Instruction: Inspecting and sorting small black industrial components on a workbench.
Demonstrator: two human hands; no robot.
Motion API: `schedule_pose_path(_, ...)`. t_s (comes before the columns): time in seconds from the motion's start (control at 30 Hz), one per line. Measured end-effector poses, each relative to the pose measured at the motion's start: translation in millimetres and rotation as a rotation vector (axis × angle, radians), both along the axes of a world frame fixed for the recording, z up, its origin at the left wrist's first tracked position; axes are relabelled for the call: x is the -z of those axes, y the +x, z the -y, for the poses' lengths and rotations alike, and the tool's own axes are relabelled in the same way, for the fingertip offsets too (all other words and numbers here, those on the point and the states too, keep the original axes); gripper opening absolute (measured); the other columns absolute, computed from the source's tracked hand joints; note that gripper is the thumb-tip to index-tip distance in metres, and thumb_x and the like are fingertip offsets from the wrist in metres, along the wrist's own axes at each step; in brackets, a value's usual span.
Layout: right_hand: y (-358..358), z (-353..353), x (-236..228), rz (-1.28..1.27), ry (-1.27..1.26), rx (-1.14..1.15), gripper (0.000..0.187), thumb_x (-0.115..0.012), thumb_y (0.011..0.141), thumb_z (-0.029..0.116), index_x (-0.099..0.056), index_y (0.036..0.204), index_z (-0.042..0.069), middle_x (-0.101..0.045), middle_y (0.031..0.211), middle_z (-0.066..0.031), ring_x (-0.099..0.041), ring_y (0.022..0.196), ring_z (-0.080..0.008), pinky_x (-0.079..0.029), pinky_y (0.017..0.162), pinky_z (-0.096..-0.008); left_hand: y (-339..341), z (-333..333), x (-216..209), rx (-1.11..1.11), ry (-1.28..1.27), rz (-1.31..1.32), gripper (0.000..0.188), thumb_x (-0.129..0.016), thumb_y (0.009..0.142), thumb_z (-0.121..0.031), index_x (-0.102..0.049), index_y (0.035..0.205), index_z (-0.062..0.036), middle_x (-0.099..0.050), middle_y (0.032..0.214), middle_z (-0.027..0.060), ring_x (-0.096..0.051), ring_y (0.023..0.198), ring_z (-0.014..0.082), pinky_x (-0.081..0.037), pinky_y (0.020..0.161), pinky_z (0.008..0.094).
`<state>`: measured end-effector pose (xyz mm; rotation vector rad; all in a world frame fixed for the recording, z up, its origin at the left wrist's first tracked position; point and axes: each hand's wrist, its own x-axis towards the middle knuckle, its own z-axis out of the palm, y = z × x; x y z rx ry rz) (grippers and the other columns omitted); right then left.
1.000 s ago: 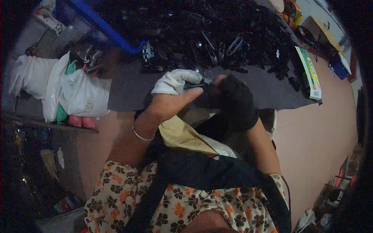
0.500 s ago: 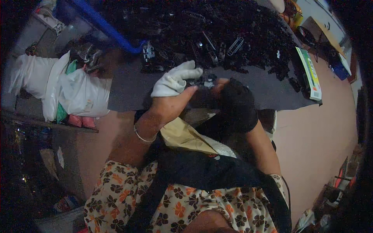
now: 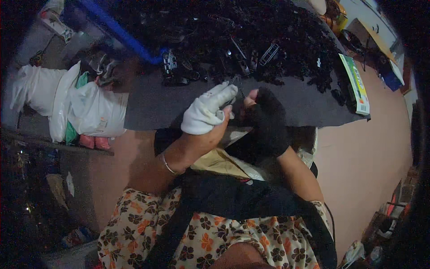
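Observation:
My left hand [image 3: 207,110], in a white glove that leaves the thumb bare, is closed with its fingers bent around a small dark metal part [image 3: 238,85]. Thin wire-like edges of that part stick up past the fingertips; its exact kind is too dark to tell. Close by on the right, my right hand [image 3: 267,119] wears a black fingerless glove, and its bare fingertips are curled together. What those fingertips hold, if anything, is hidden. Both hands are above the near edge of a dark grey work cloth [image 3: 313,110]. Beyond them spreads a large heap of small black metal parts [image 3: 286,49].
A blue tray [image 3: 123,33] edges the heap at left. Among the loose pieces lies a shiny rectangular frame [image 3: 269,54]. A green, yellow and white box [image 3: 355,85] rests at the right edge. White plastic bags [image 3: 96,110] sit at left; brown paper [image 3: 219,163] lies below my hands.
My left hand has turned and its fingers have closed in. The part between the hands has tilted upward, and my right fingertips have drawn slightly away from it.

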<state>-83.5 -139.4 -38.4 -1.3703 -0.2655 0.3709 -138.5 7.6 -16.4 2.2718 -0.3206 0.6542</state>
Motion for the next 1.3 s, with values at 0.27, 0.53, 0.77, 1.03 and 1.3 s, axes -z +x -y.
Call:
schedule_pose_path(0.27,-3.9,-3.6,5.2,0.166,-0.121,0.059,0.010,-0.053,0.085,0.014,-0.051,0.081,0.005,-0.052,0.070,-0.0004,-0.050,0.063,-0.0089,-0.043,0.057,-0.0249,-6.8,4.0,3.4,-0.005,0.003,-0.028,0.031,-0.054,0.076,-0.002,-0.055,0.107,0.0000,-0.053,0.109,0.0241,-0.053,0.100,0.0377,-0.045,0.083,0.0345)
schedule_pose_path(0.53,-8.3,-0.3,0.3,0.290,-0.158,-0.117,0.014,-0.055,0.085,0.016,-0.051,0.088,0.003,-0.052,0.074,-0.0012,-0.051,0.070,-0.0103,-0.044,0.063,-0.0255,-7.6,-4.6,10.8,0.061,-0.035,0.064,0.027,-0.059,0.077,-0.004,-0.058,0.104,-0.0006,-0.059,0.101,0.0196,-0.061,0.088,0.0271,-0.049,0.070,0.0312)
schedule_pose_path(0.77,3.7,7.8,5.8,0.741,-0.455,-0.203,0.031,-0.069,0.073,0.019,-0.058,0.096,0.000,-0.058,0.077,-0.0096,-0.057,0.076,-0.0171,-0.046,0.069,-0.0311,-27.8,-12.1,5.5,0.147,-0.430,-0.371,0.022,-0.054,0.083,0.000,-0.056,0.104,0.0051,-0.060,0.096,0.0128,-0.058,0.067,0.0107,-0.047,0.060,0.0215)
schedule_pose_path(1.03,13.5,28.0,-16.0,0.665,-0.622,-0.413,0.032,-0.071,0.070,0.022,-0.060,0.092,0.001,-0.060,0.080,-0.0135,-0.060,0.078,-0.0236,-0.046,0.070,-0.0324,-7.3,-32.1,-12.8,0.349,-0.269,-0.545,0.039,-0.062,0.080,-0.012,-0.050,0.113,0.0052,-0.058,0.102,0.0145,-0.057,0.082,0.0132,-0.046,0.073,0.0252)
schedule_pose_path(1.3,47.7,34.2,-7.3,0.874,-0.966,0.257,0.029,-0.066,0.069,0.019,-0.061,0.095,0.005,-0.059,0.091,-0.0165,-0.057,0.081,-0.0353,-0.047,0.073,-0.0389,51.9,-18.5,2.1,-0.290,0.445,-0.061,0.046,-0.068,0.069,-0.035,-0.058,0.104,-0.0074,-0.059,0.091,0.0150,-0.057,0.081,0.0349,-0.047,0.068,0.0410)
